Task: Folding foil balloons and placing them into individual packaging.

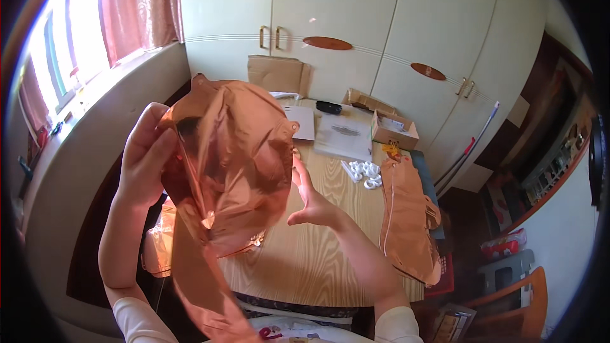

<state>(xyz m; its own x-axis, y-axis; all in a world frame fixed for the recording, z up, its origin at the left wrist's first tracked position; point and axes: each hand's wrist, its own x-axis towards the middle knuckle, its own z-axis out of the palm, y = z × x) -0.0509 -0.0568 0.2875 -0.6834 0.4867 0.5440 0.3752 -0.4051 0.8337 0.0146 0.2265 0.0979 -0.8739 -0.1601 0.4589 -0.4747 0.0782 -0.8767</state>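
Observation:
A rose-gold foil balloon [235,159], wrinkled and partly puffed out, is held up above the table. My left hand [147,152] grips its left edge, thumb on the near side. A long flat strip of the same foil hangs from it toward my lap. On the balloon's right side is my right hand [312,200], its thumb and fingers apart; the fingertips are partly hidden behind the foil, so I cannot tell whether they touch it. A flat rose-gold foil balloon [406,222] lies at the table's right edge. More crumpled foil [162,241] shows below my left wrist.
The wooden table [318,241] carries white curled pieces [365,173], a clear flat package [343,136], a black object [328,107] and an open cardboard box [394,128]. Pale cabinets [337,6] stand behind it. A wooden chair [534,298] is at the lower right.

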